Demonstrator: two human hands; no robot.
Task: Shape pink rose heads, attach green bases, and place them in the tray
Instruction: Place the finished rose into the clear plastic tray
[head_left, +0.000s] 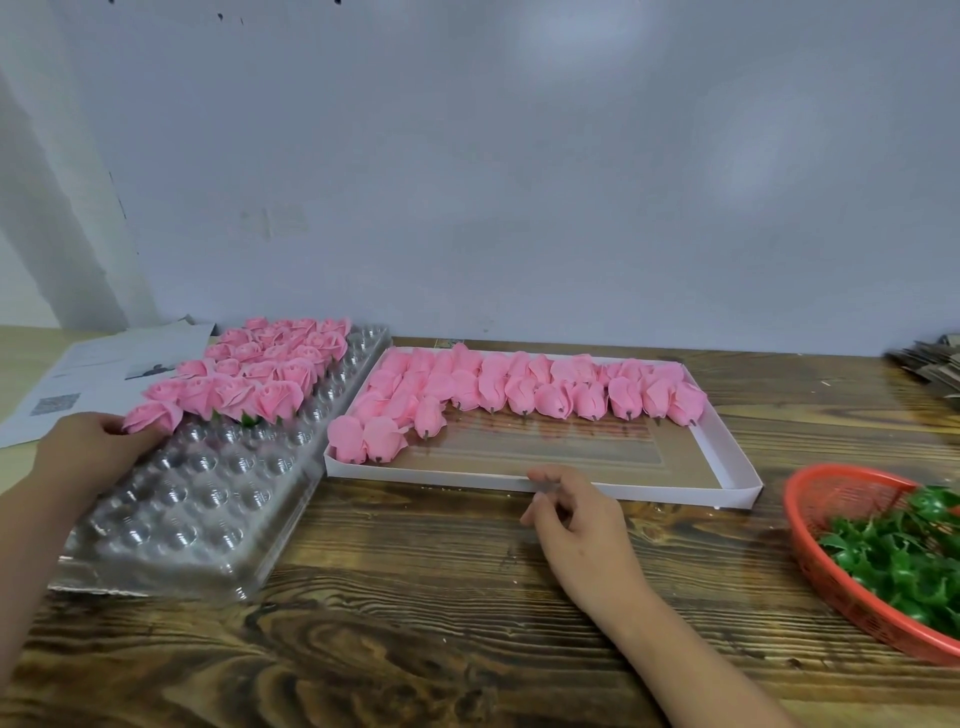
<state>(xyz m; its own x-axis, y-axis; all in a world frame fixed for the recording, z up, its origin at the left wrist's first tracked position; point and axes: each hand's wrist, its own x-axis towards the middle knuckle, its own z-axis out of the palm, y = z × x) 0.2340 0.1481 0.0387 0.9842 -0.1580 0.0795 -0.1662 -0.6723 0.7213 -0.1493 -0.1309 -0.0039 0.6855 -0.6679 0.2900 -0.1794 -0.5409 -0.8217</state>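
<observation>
Wooden table (415, 597), bare grain across lower centre between clear tray (208, 499) at left and red basket (831, 571) of green bases (904, 561) cut by right edge; pale wall behind; white box (727, 462) at centre held unshaped pink heads (519, 389); left hand (88, 452) pinched a finished rose (153, 417) on the tray's left rim; right hand (576, 514), loosely spread and empty, touched the box's near edge.
</observation>
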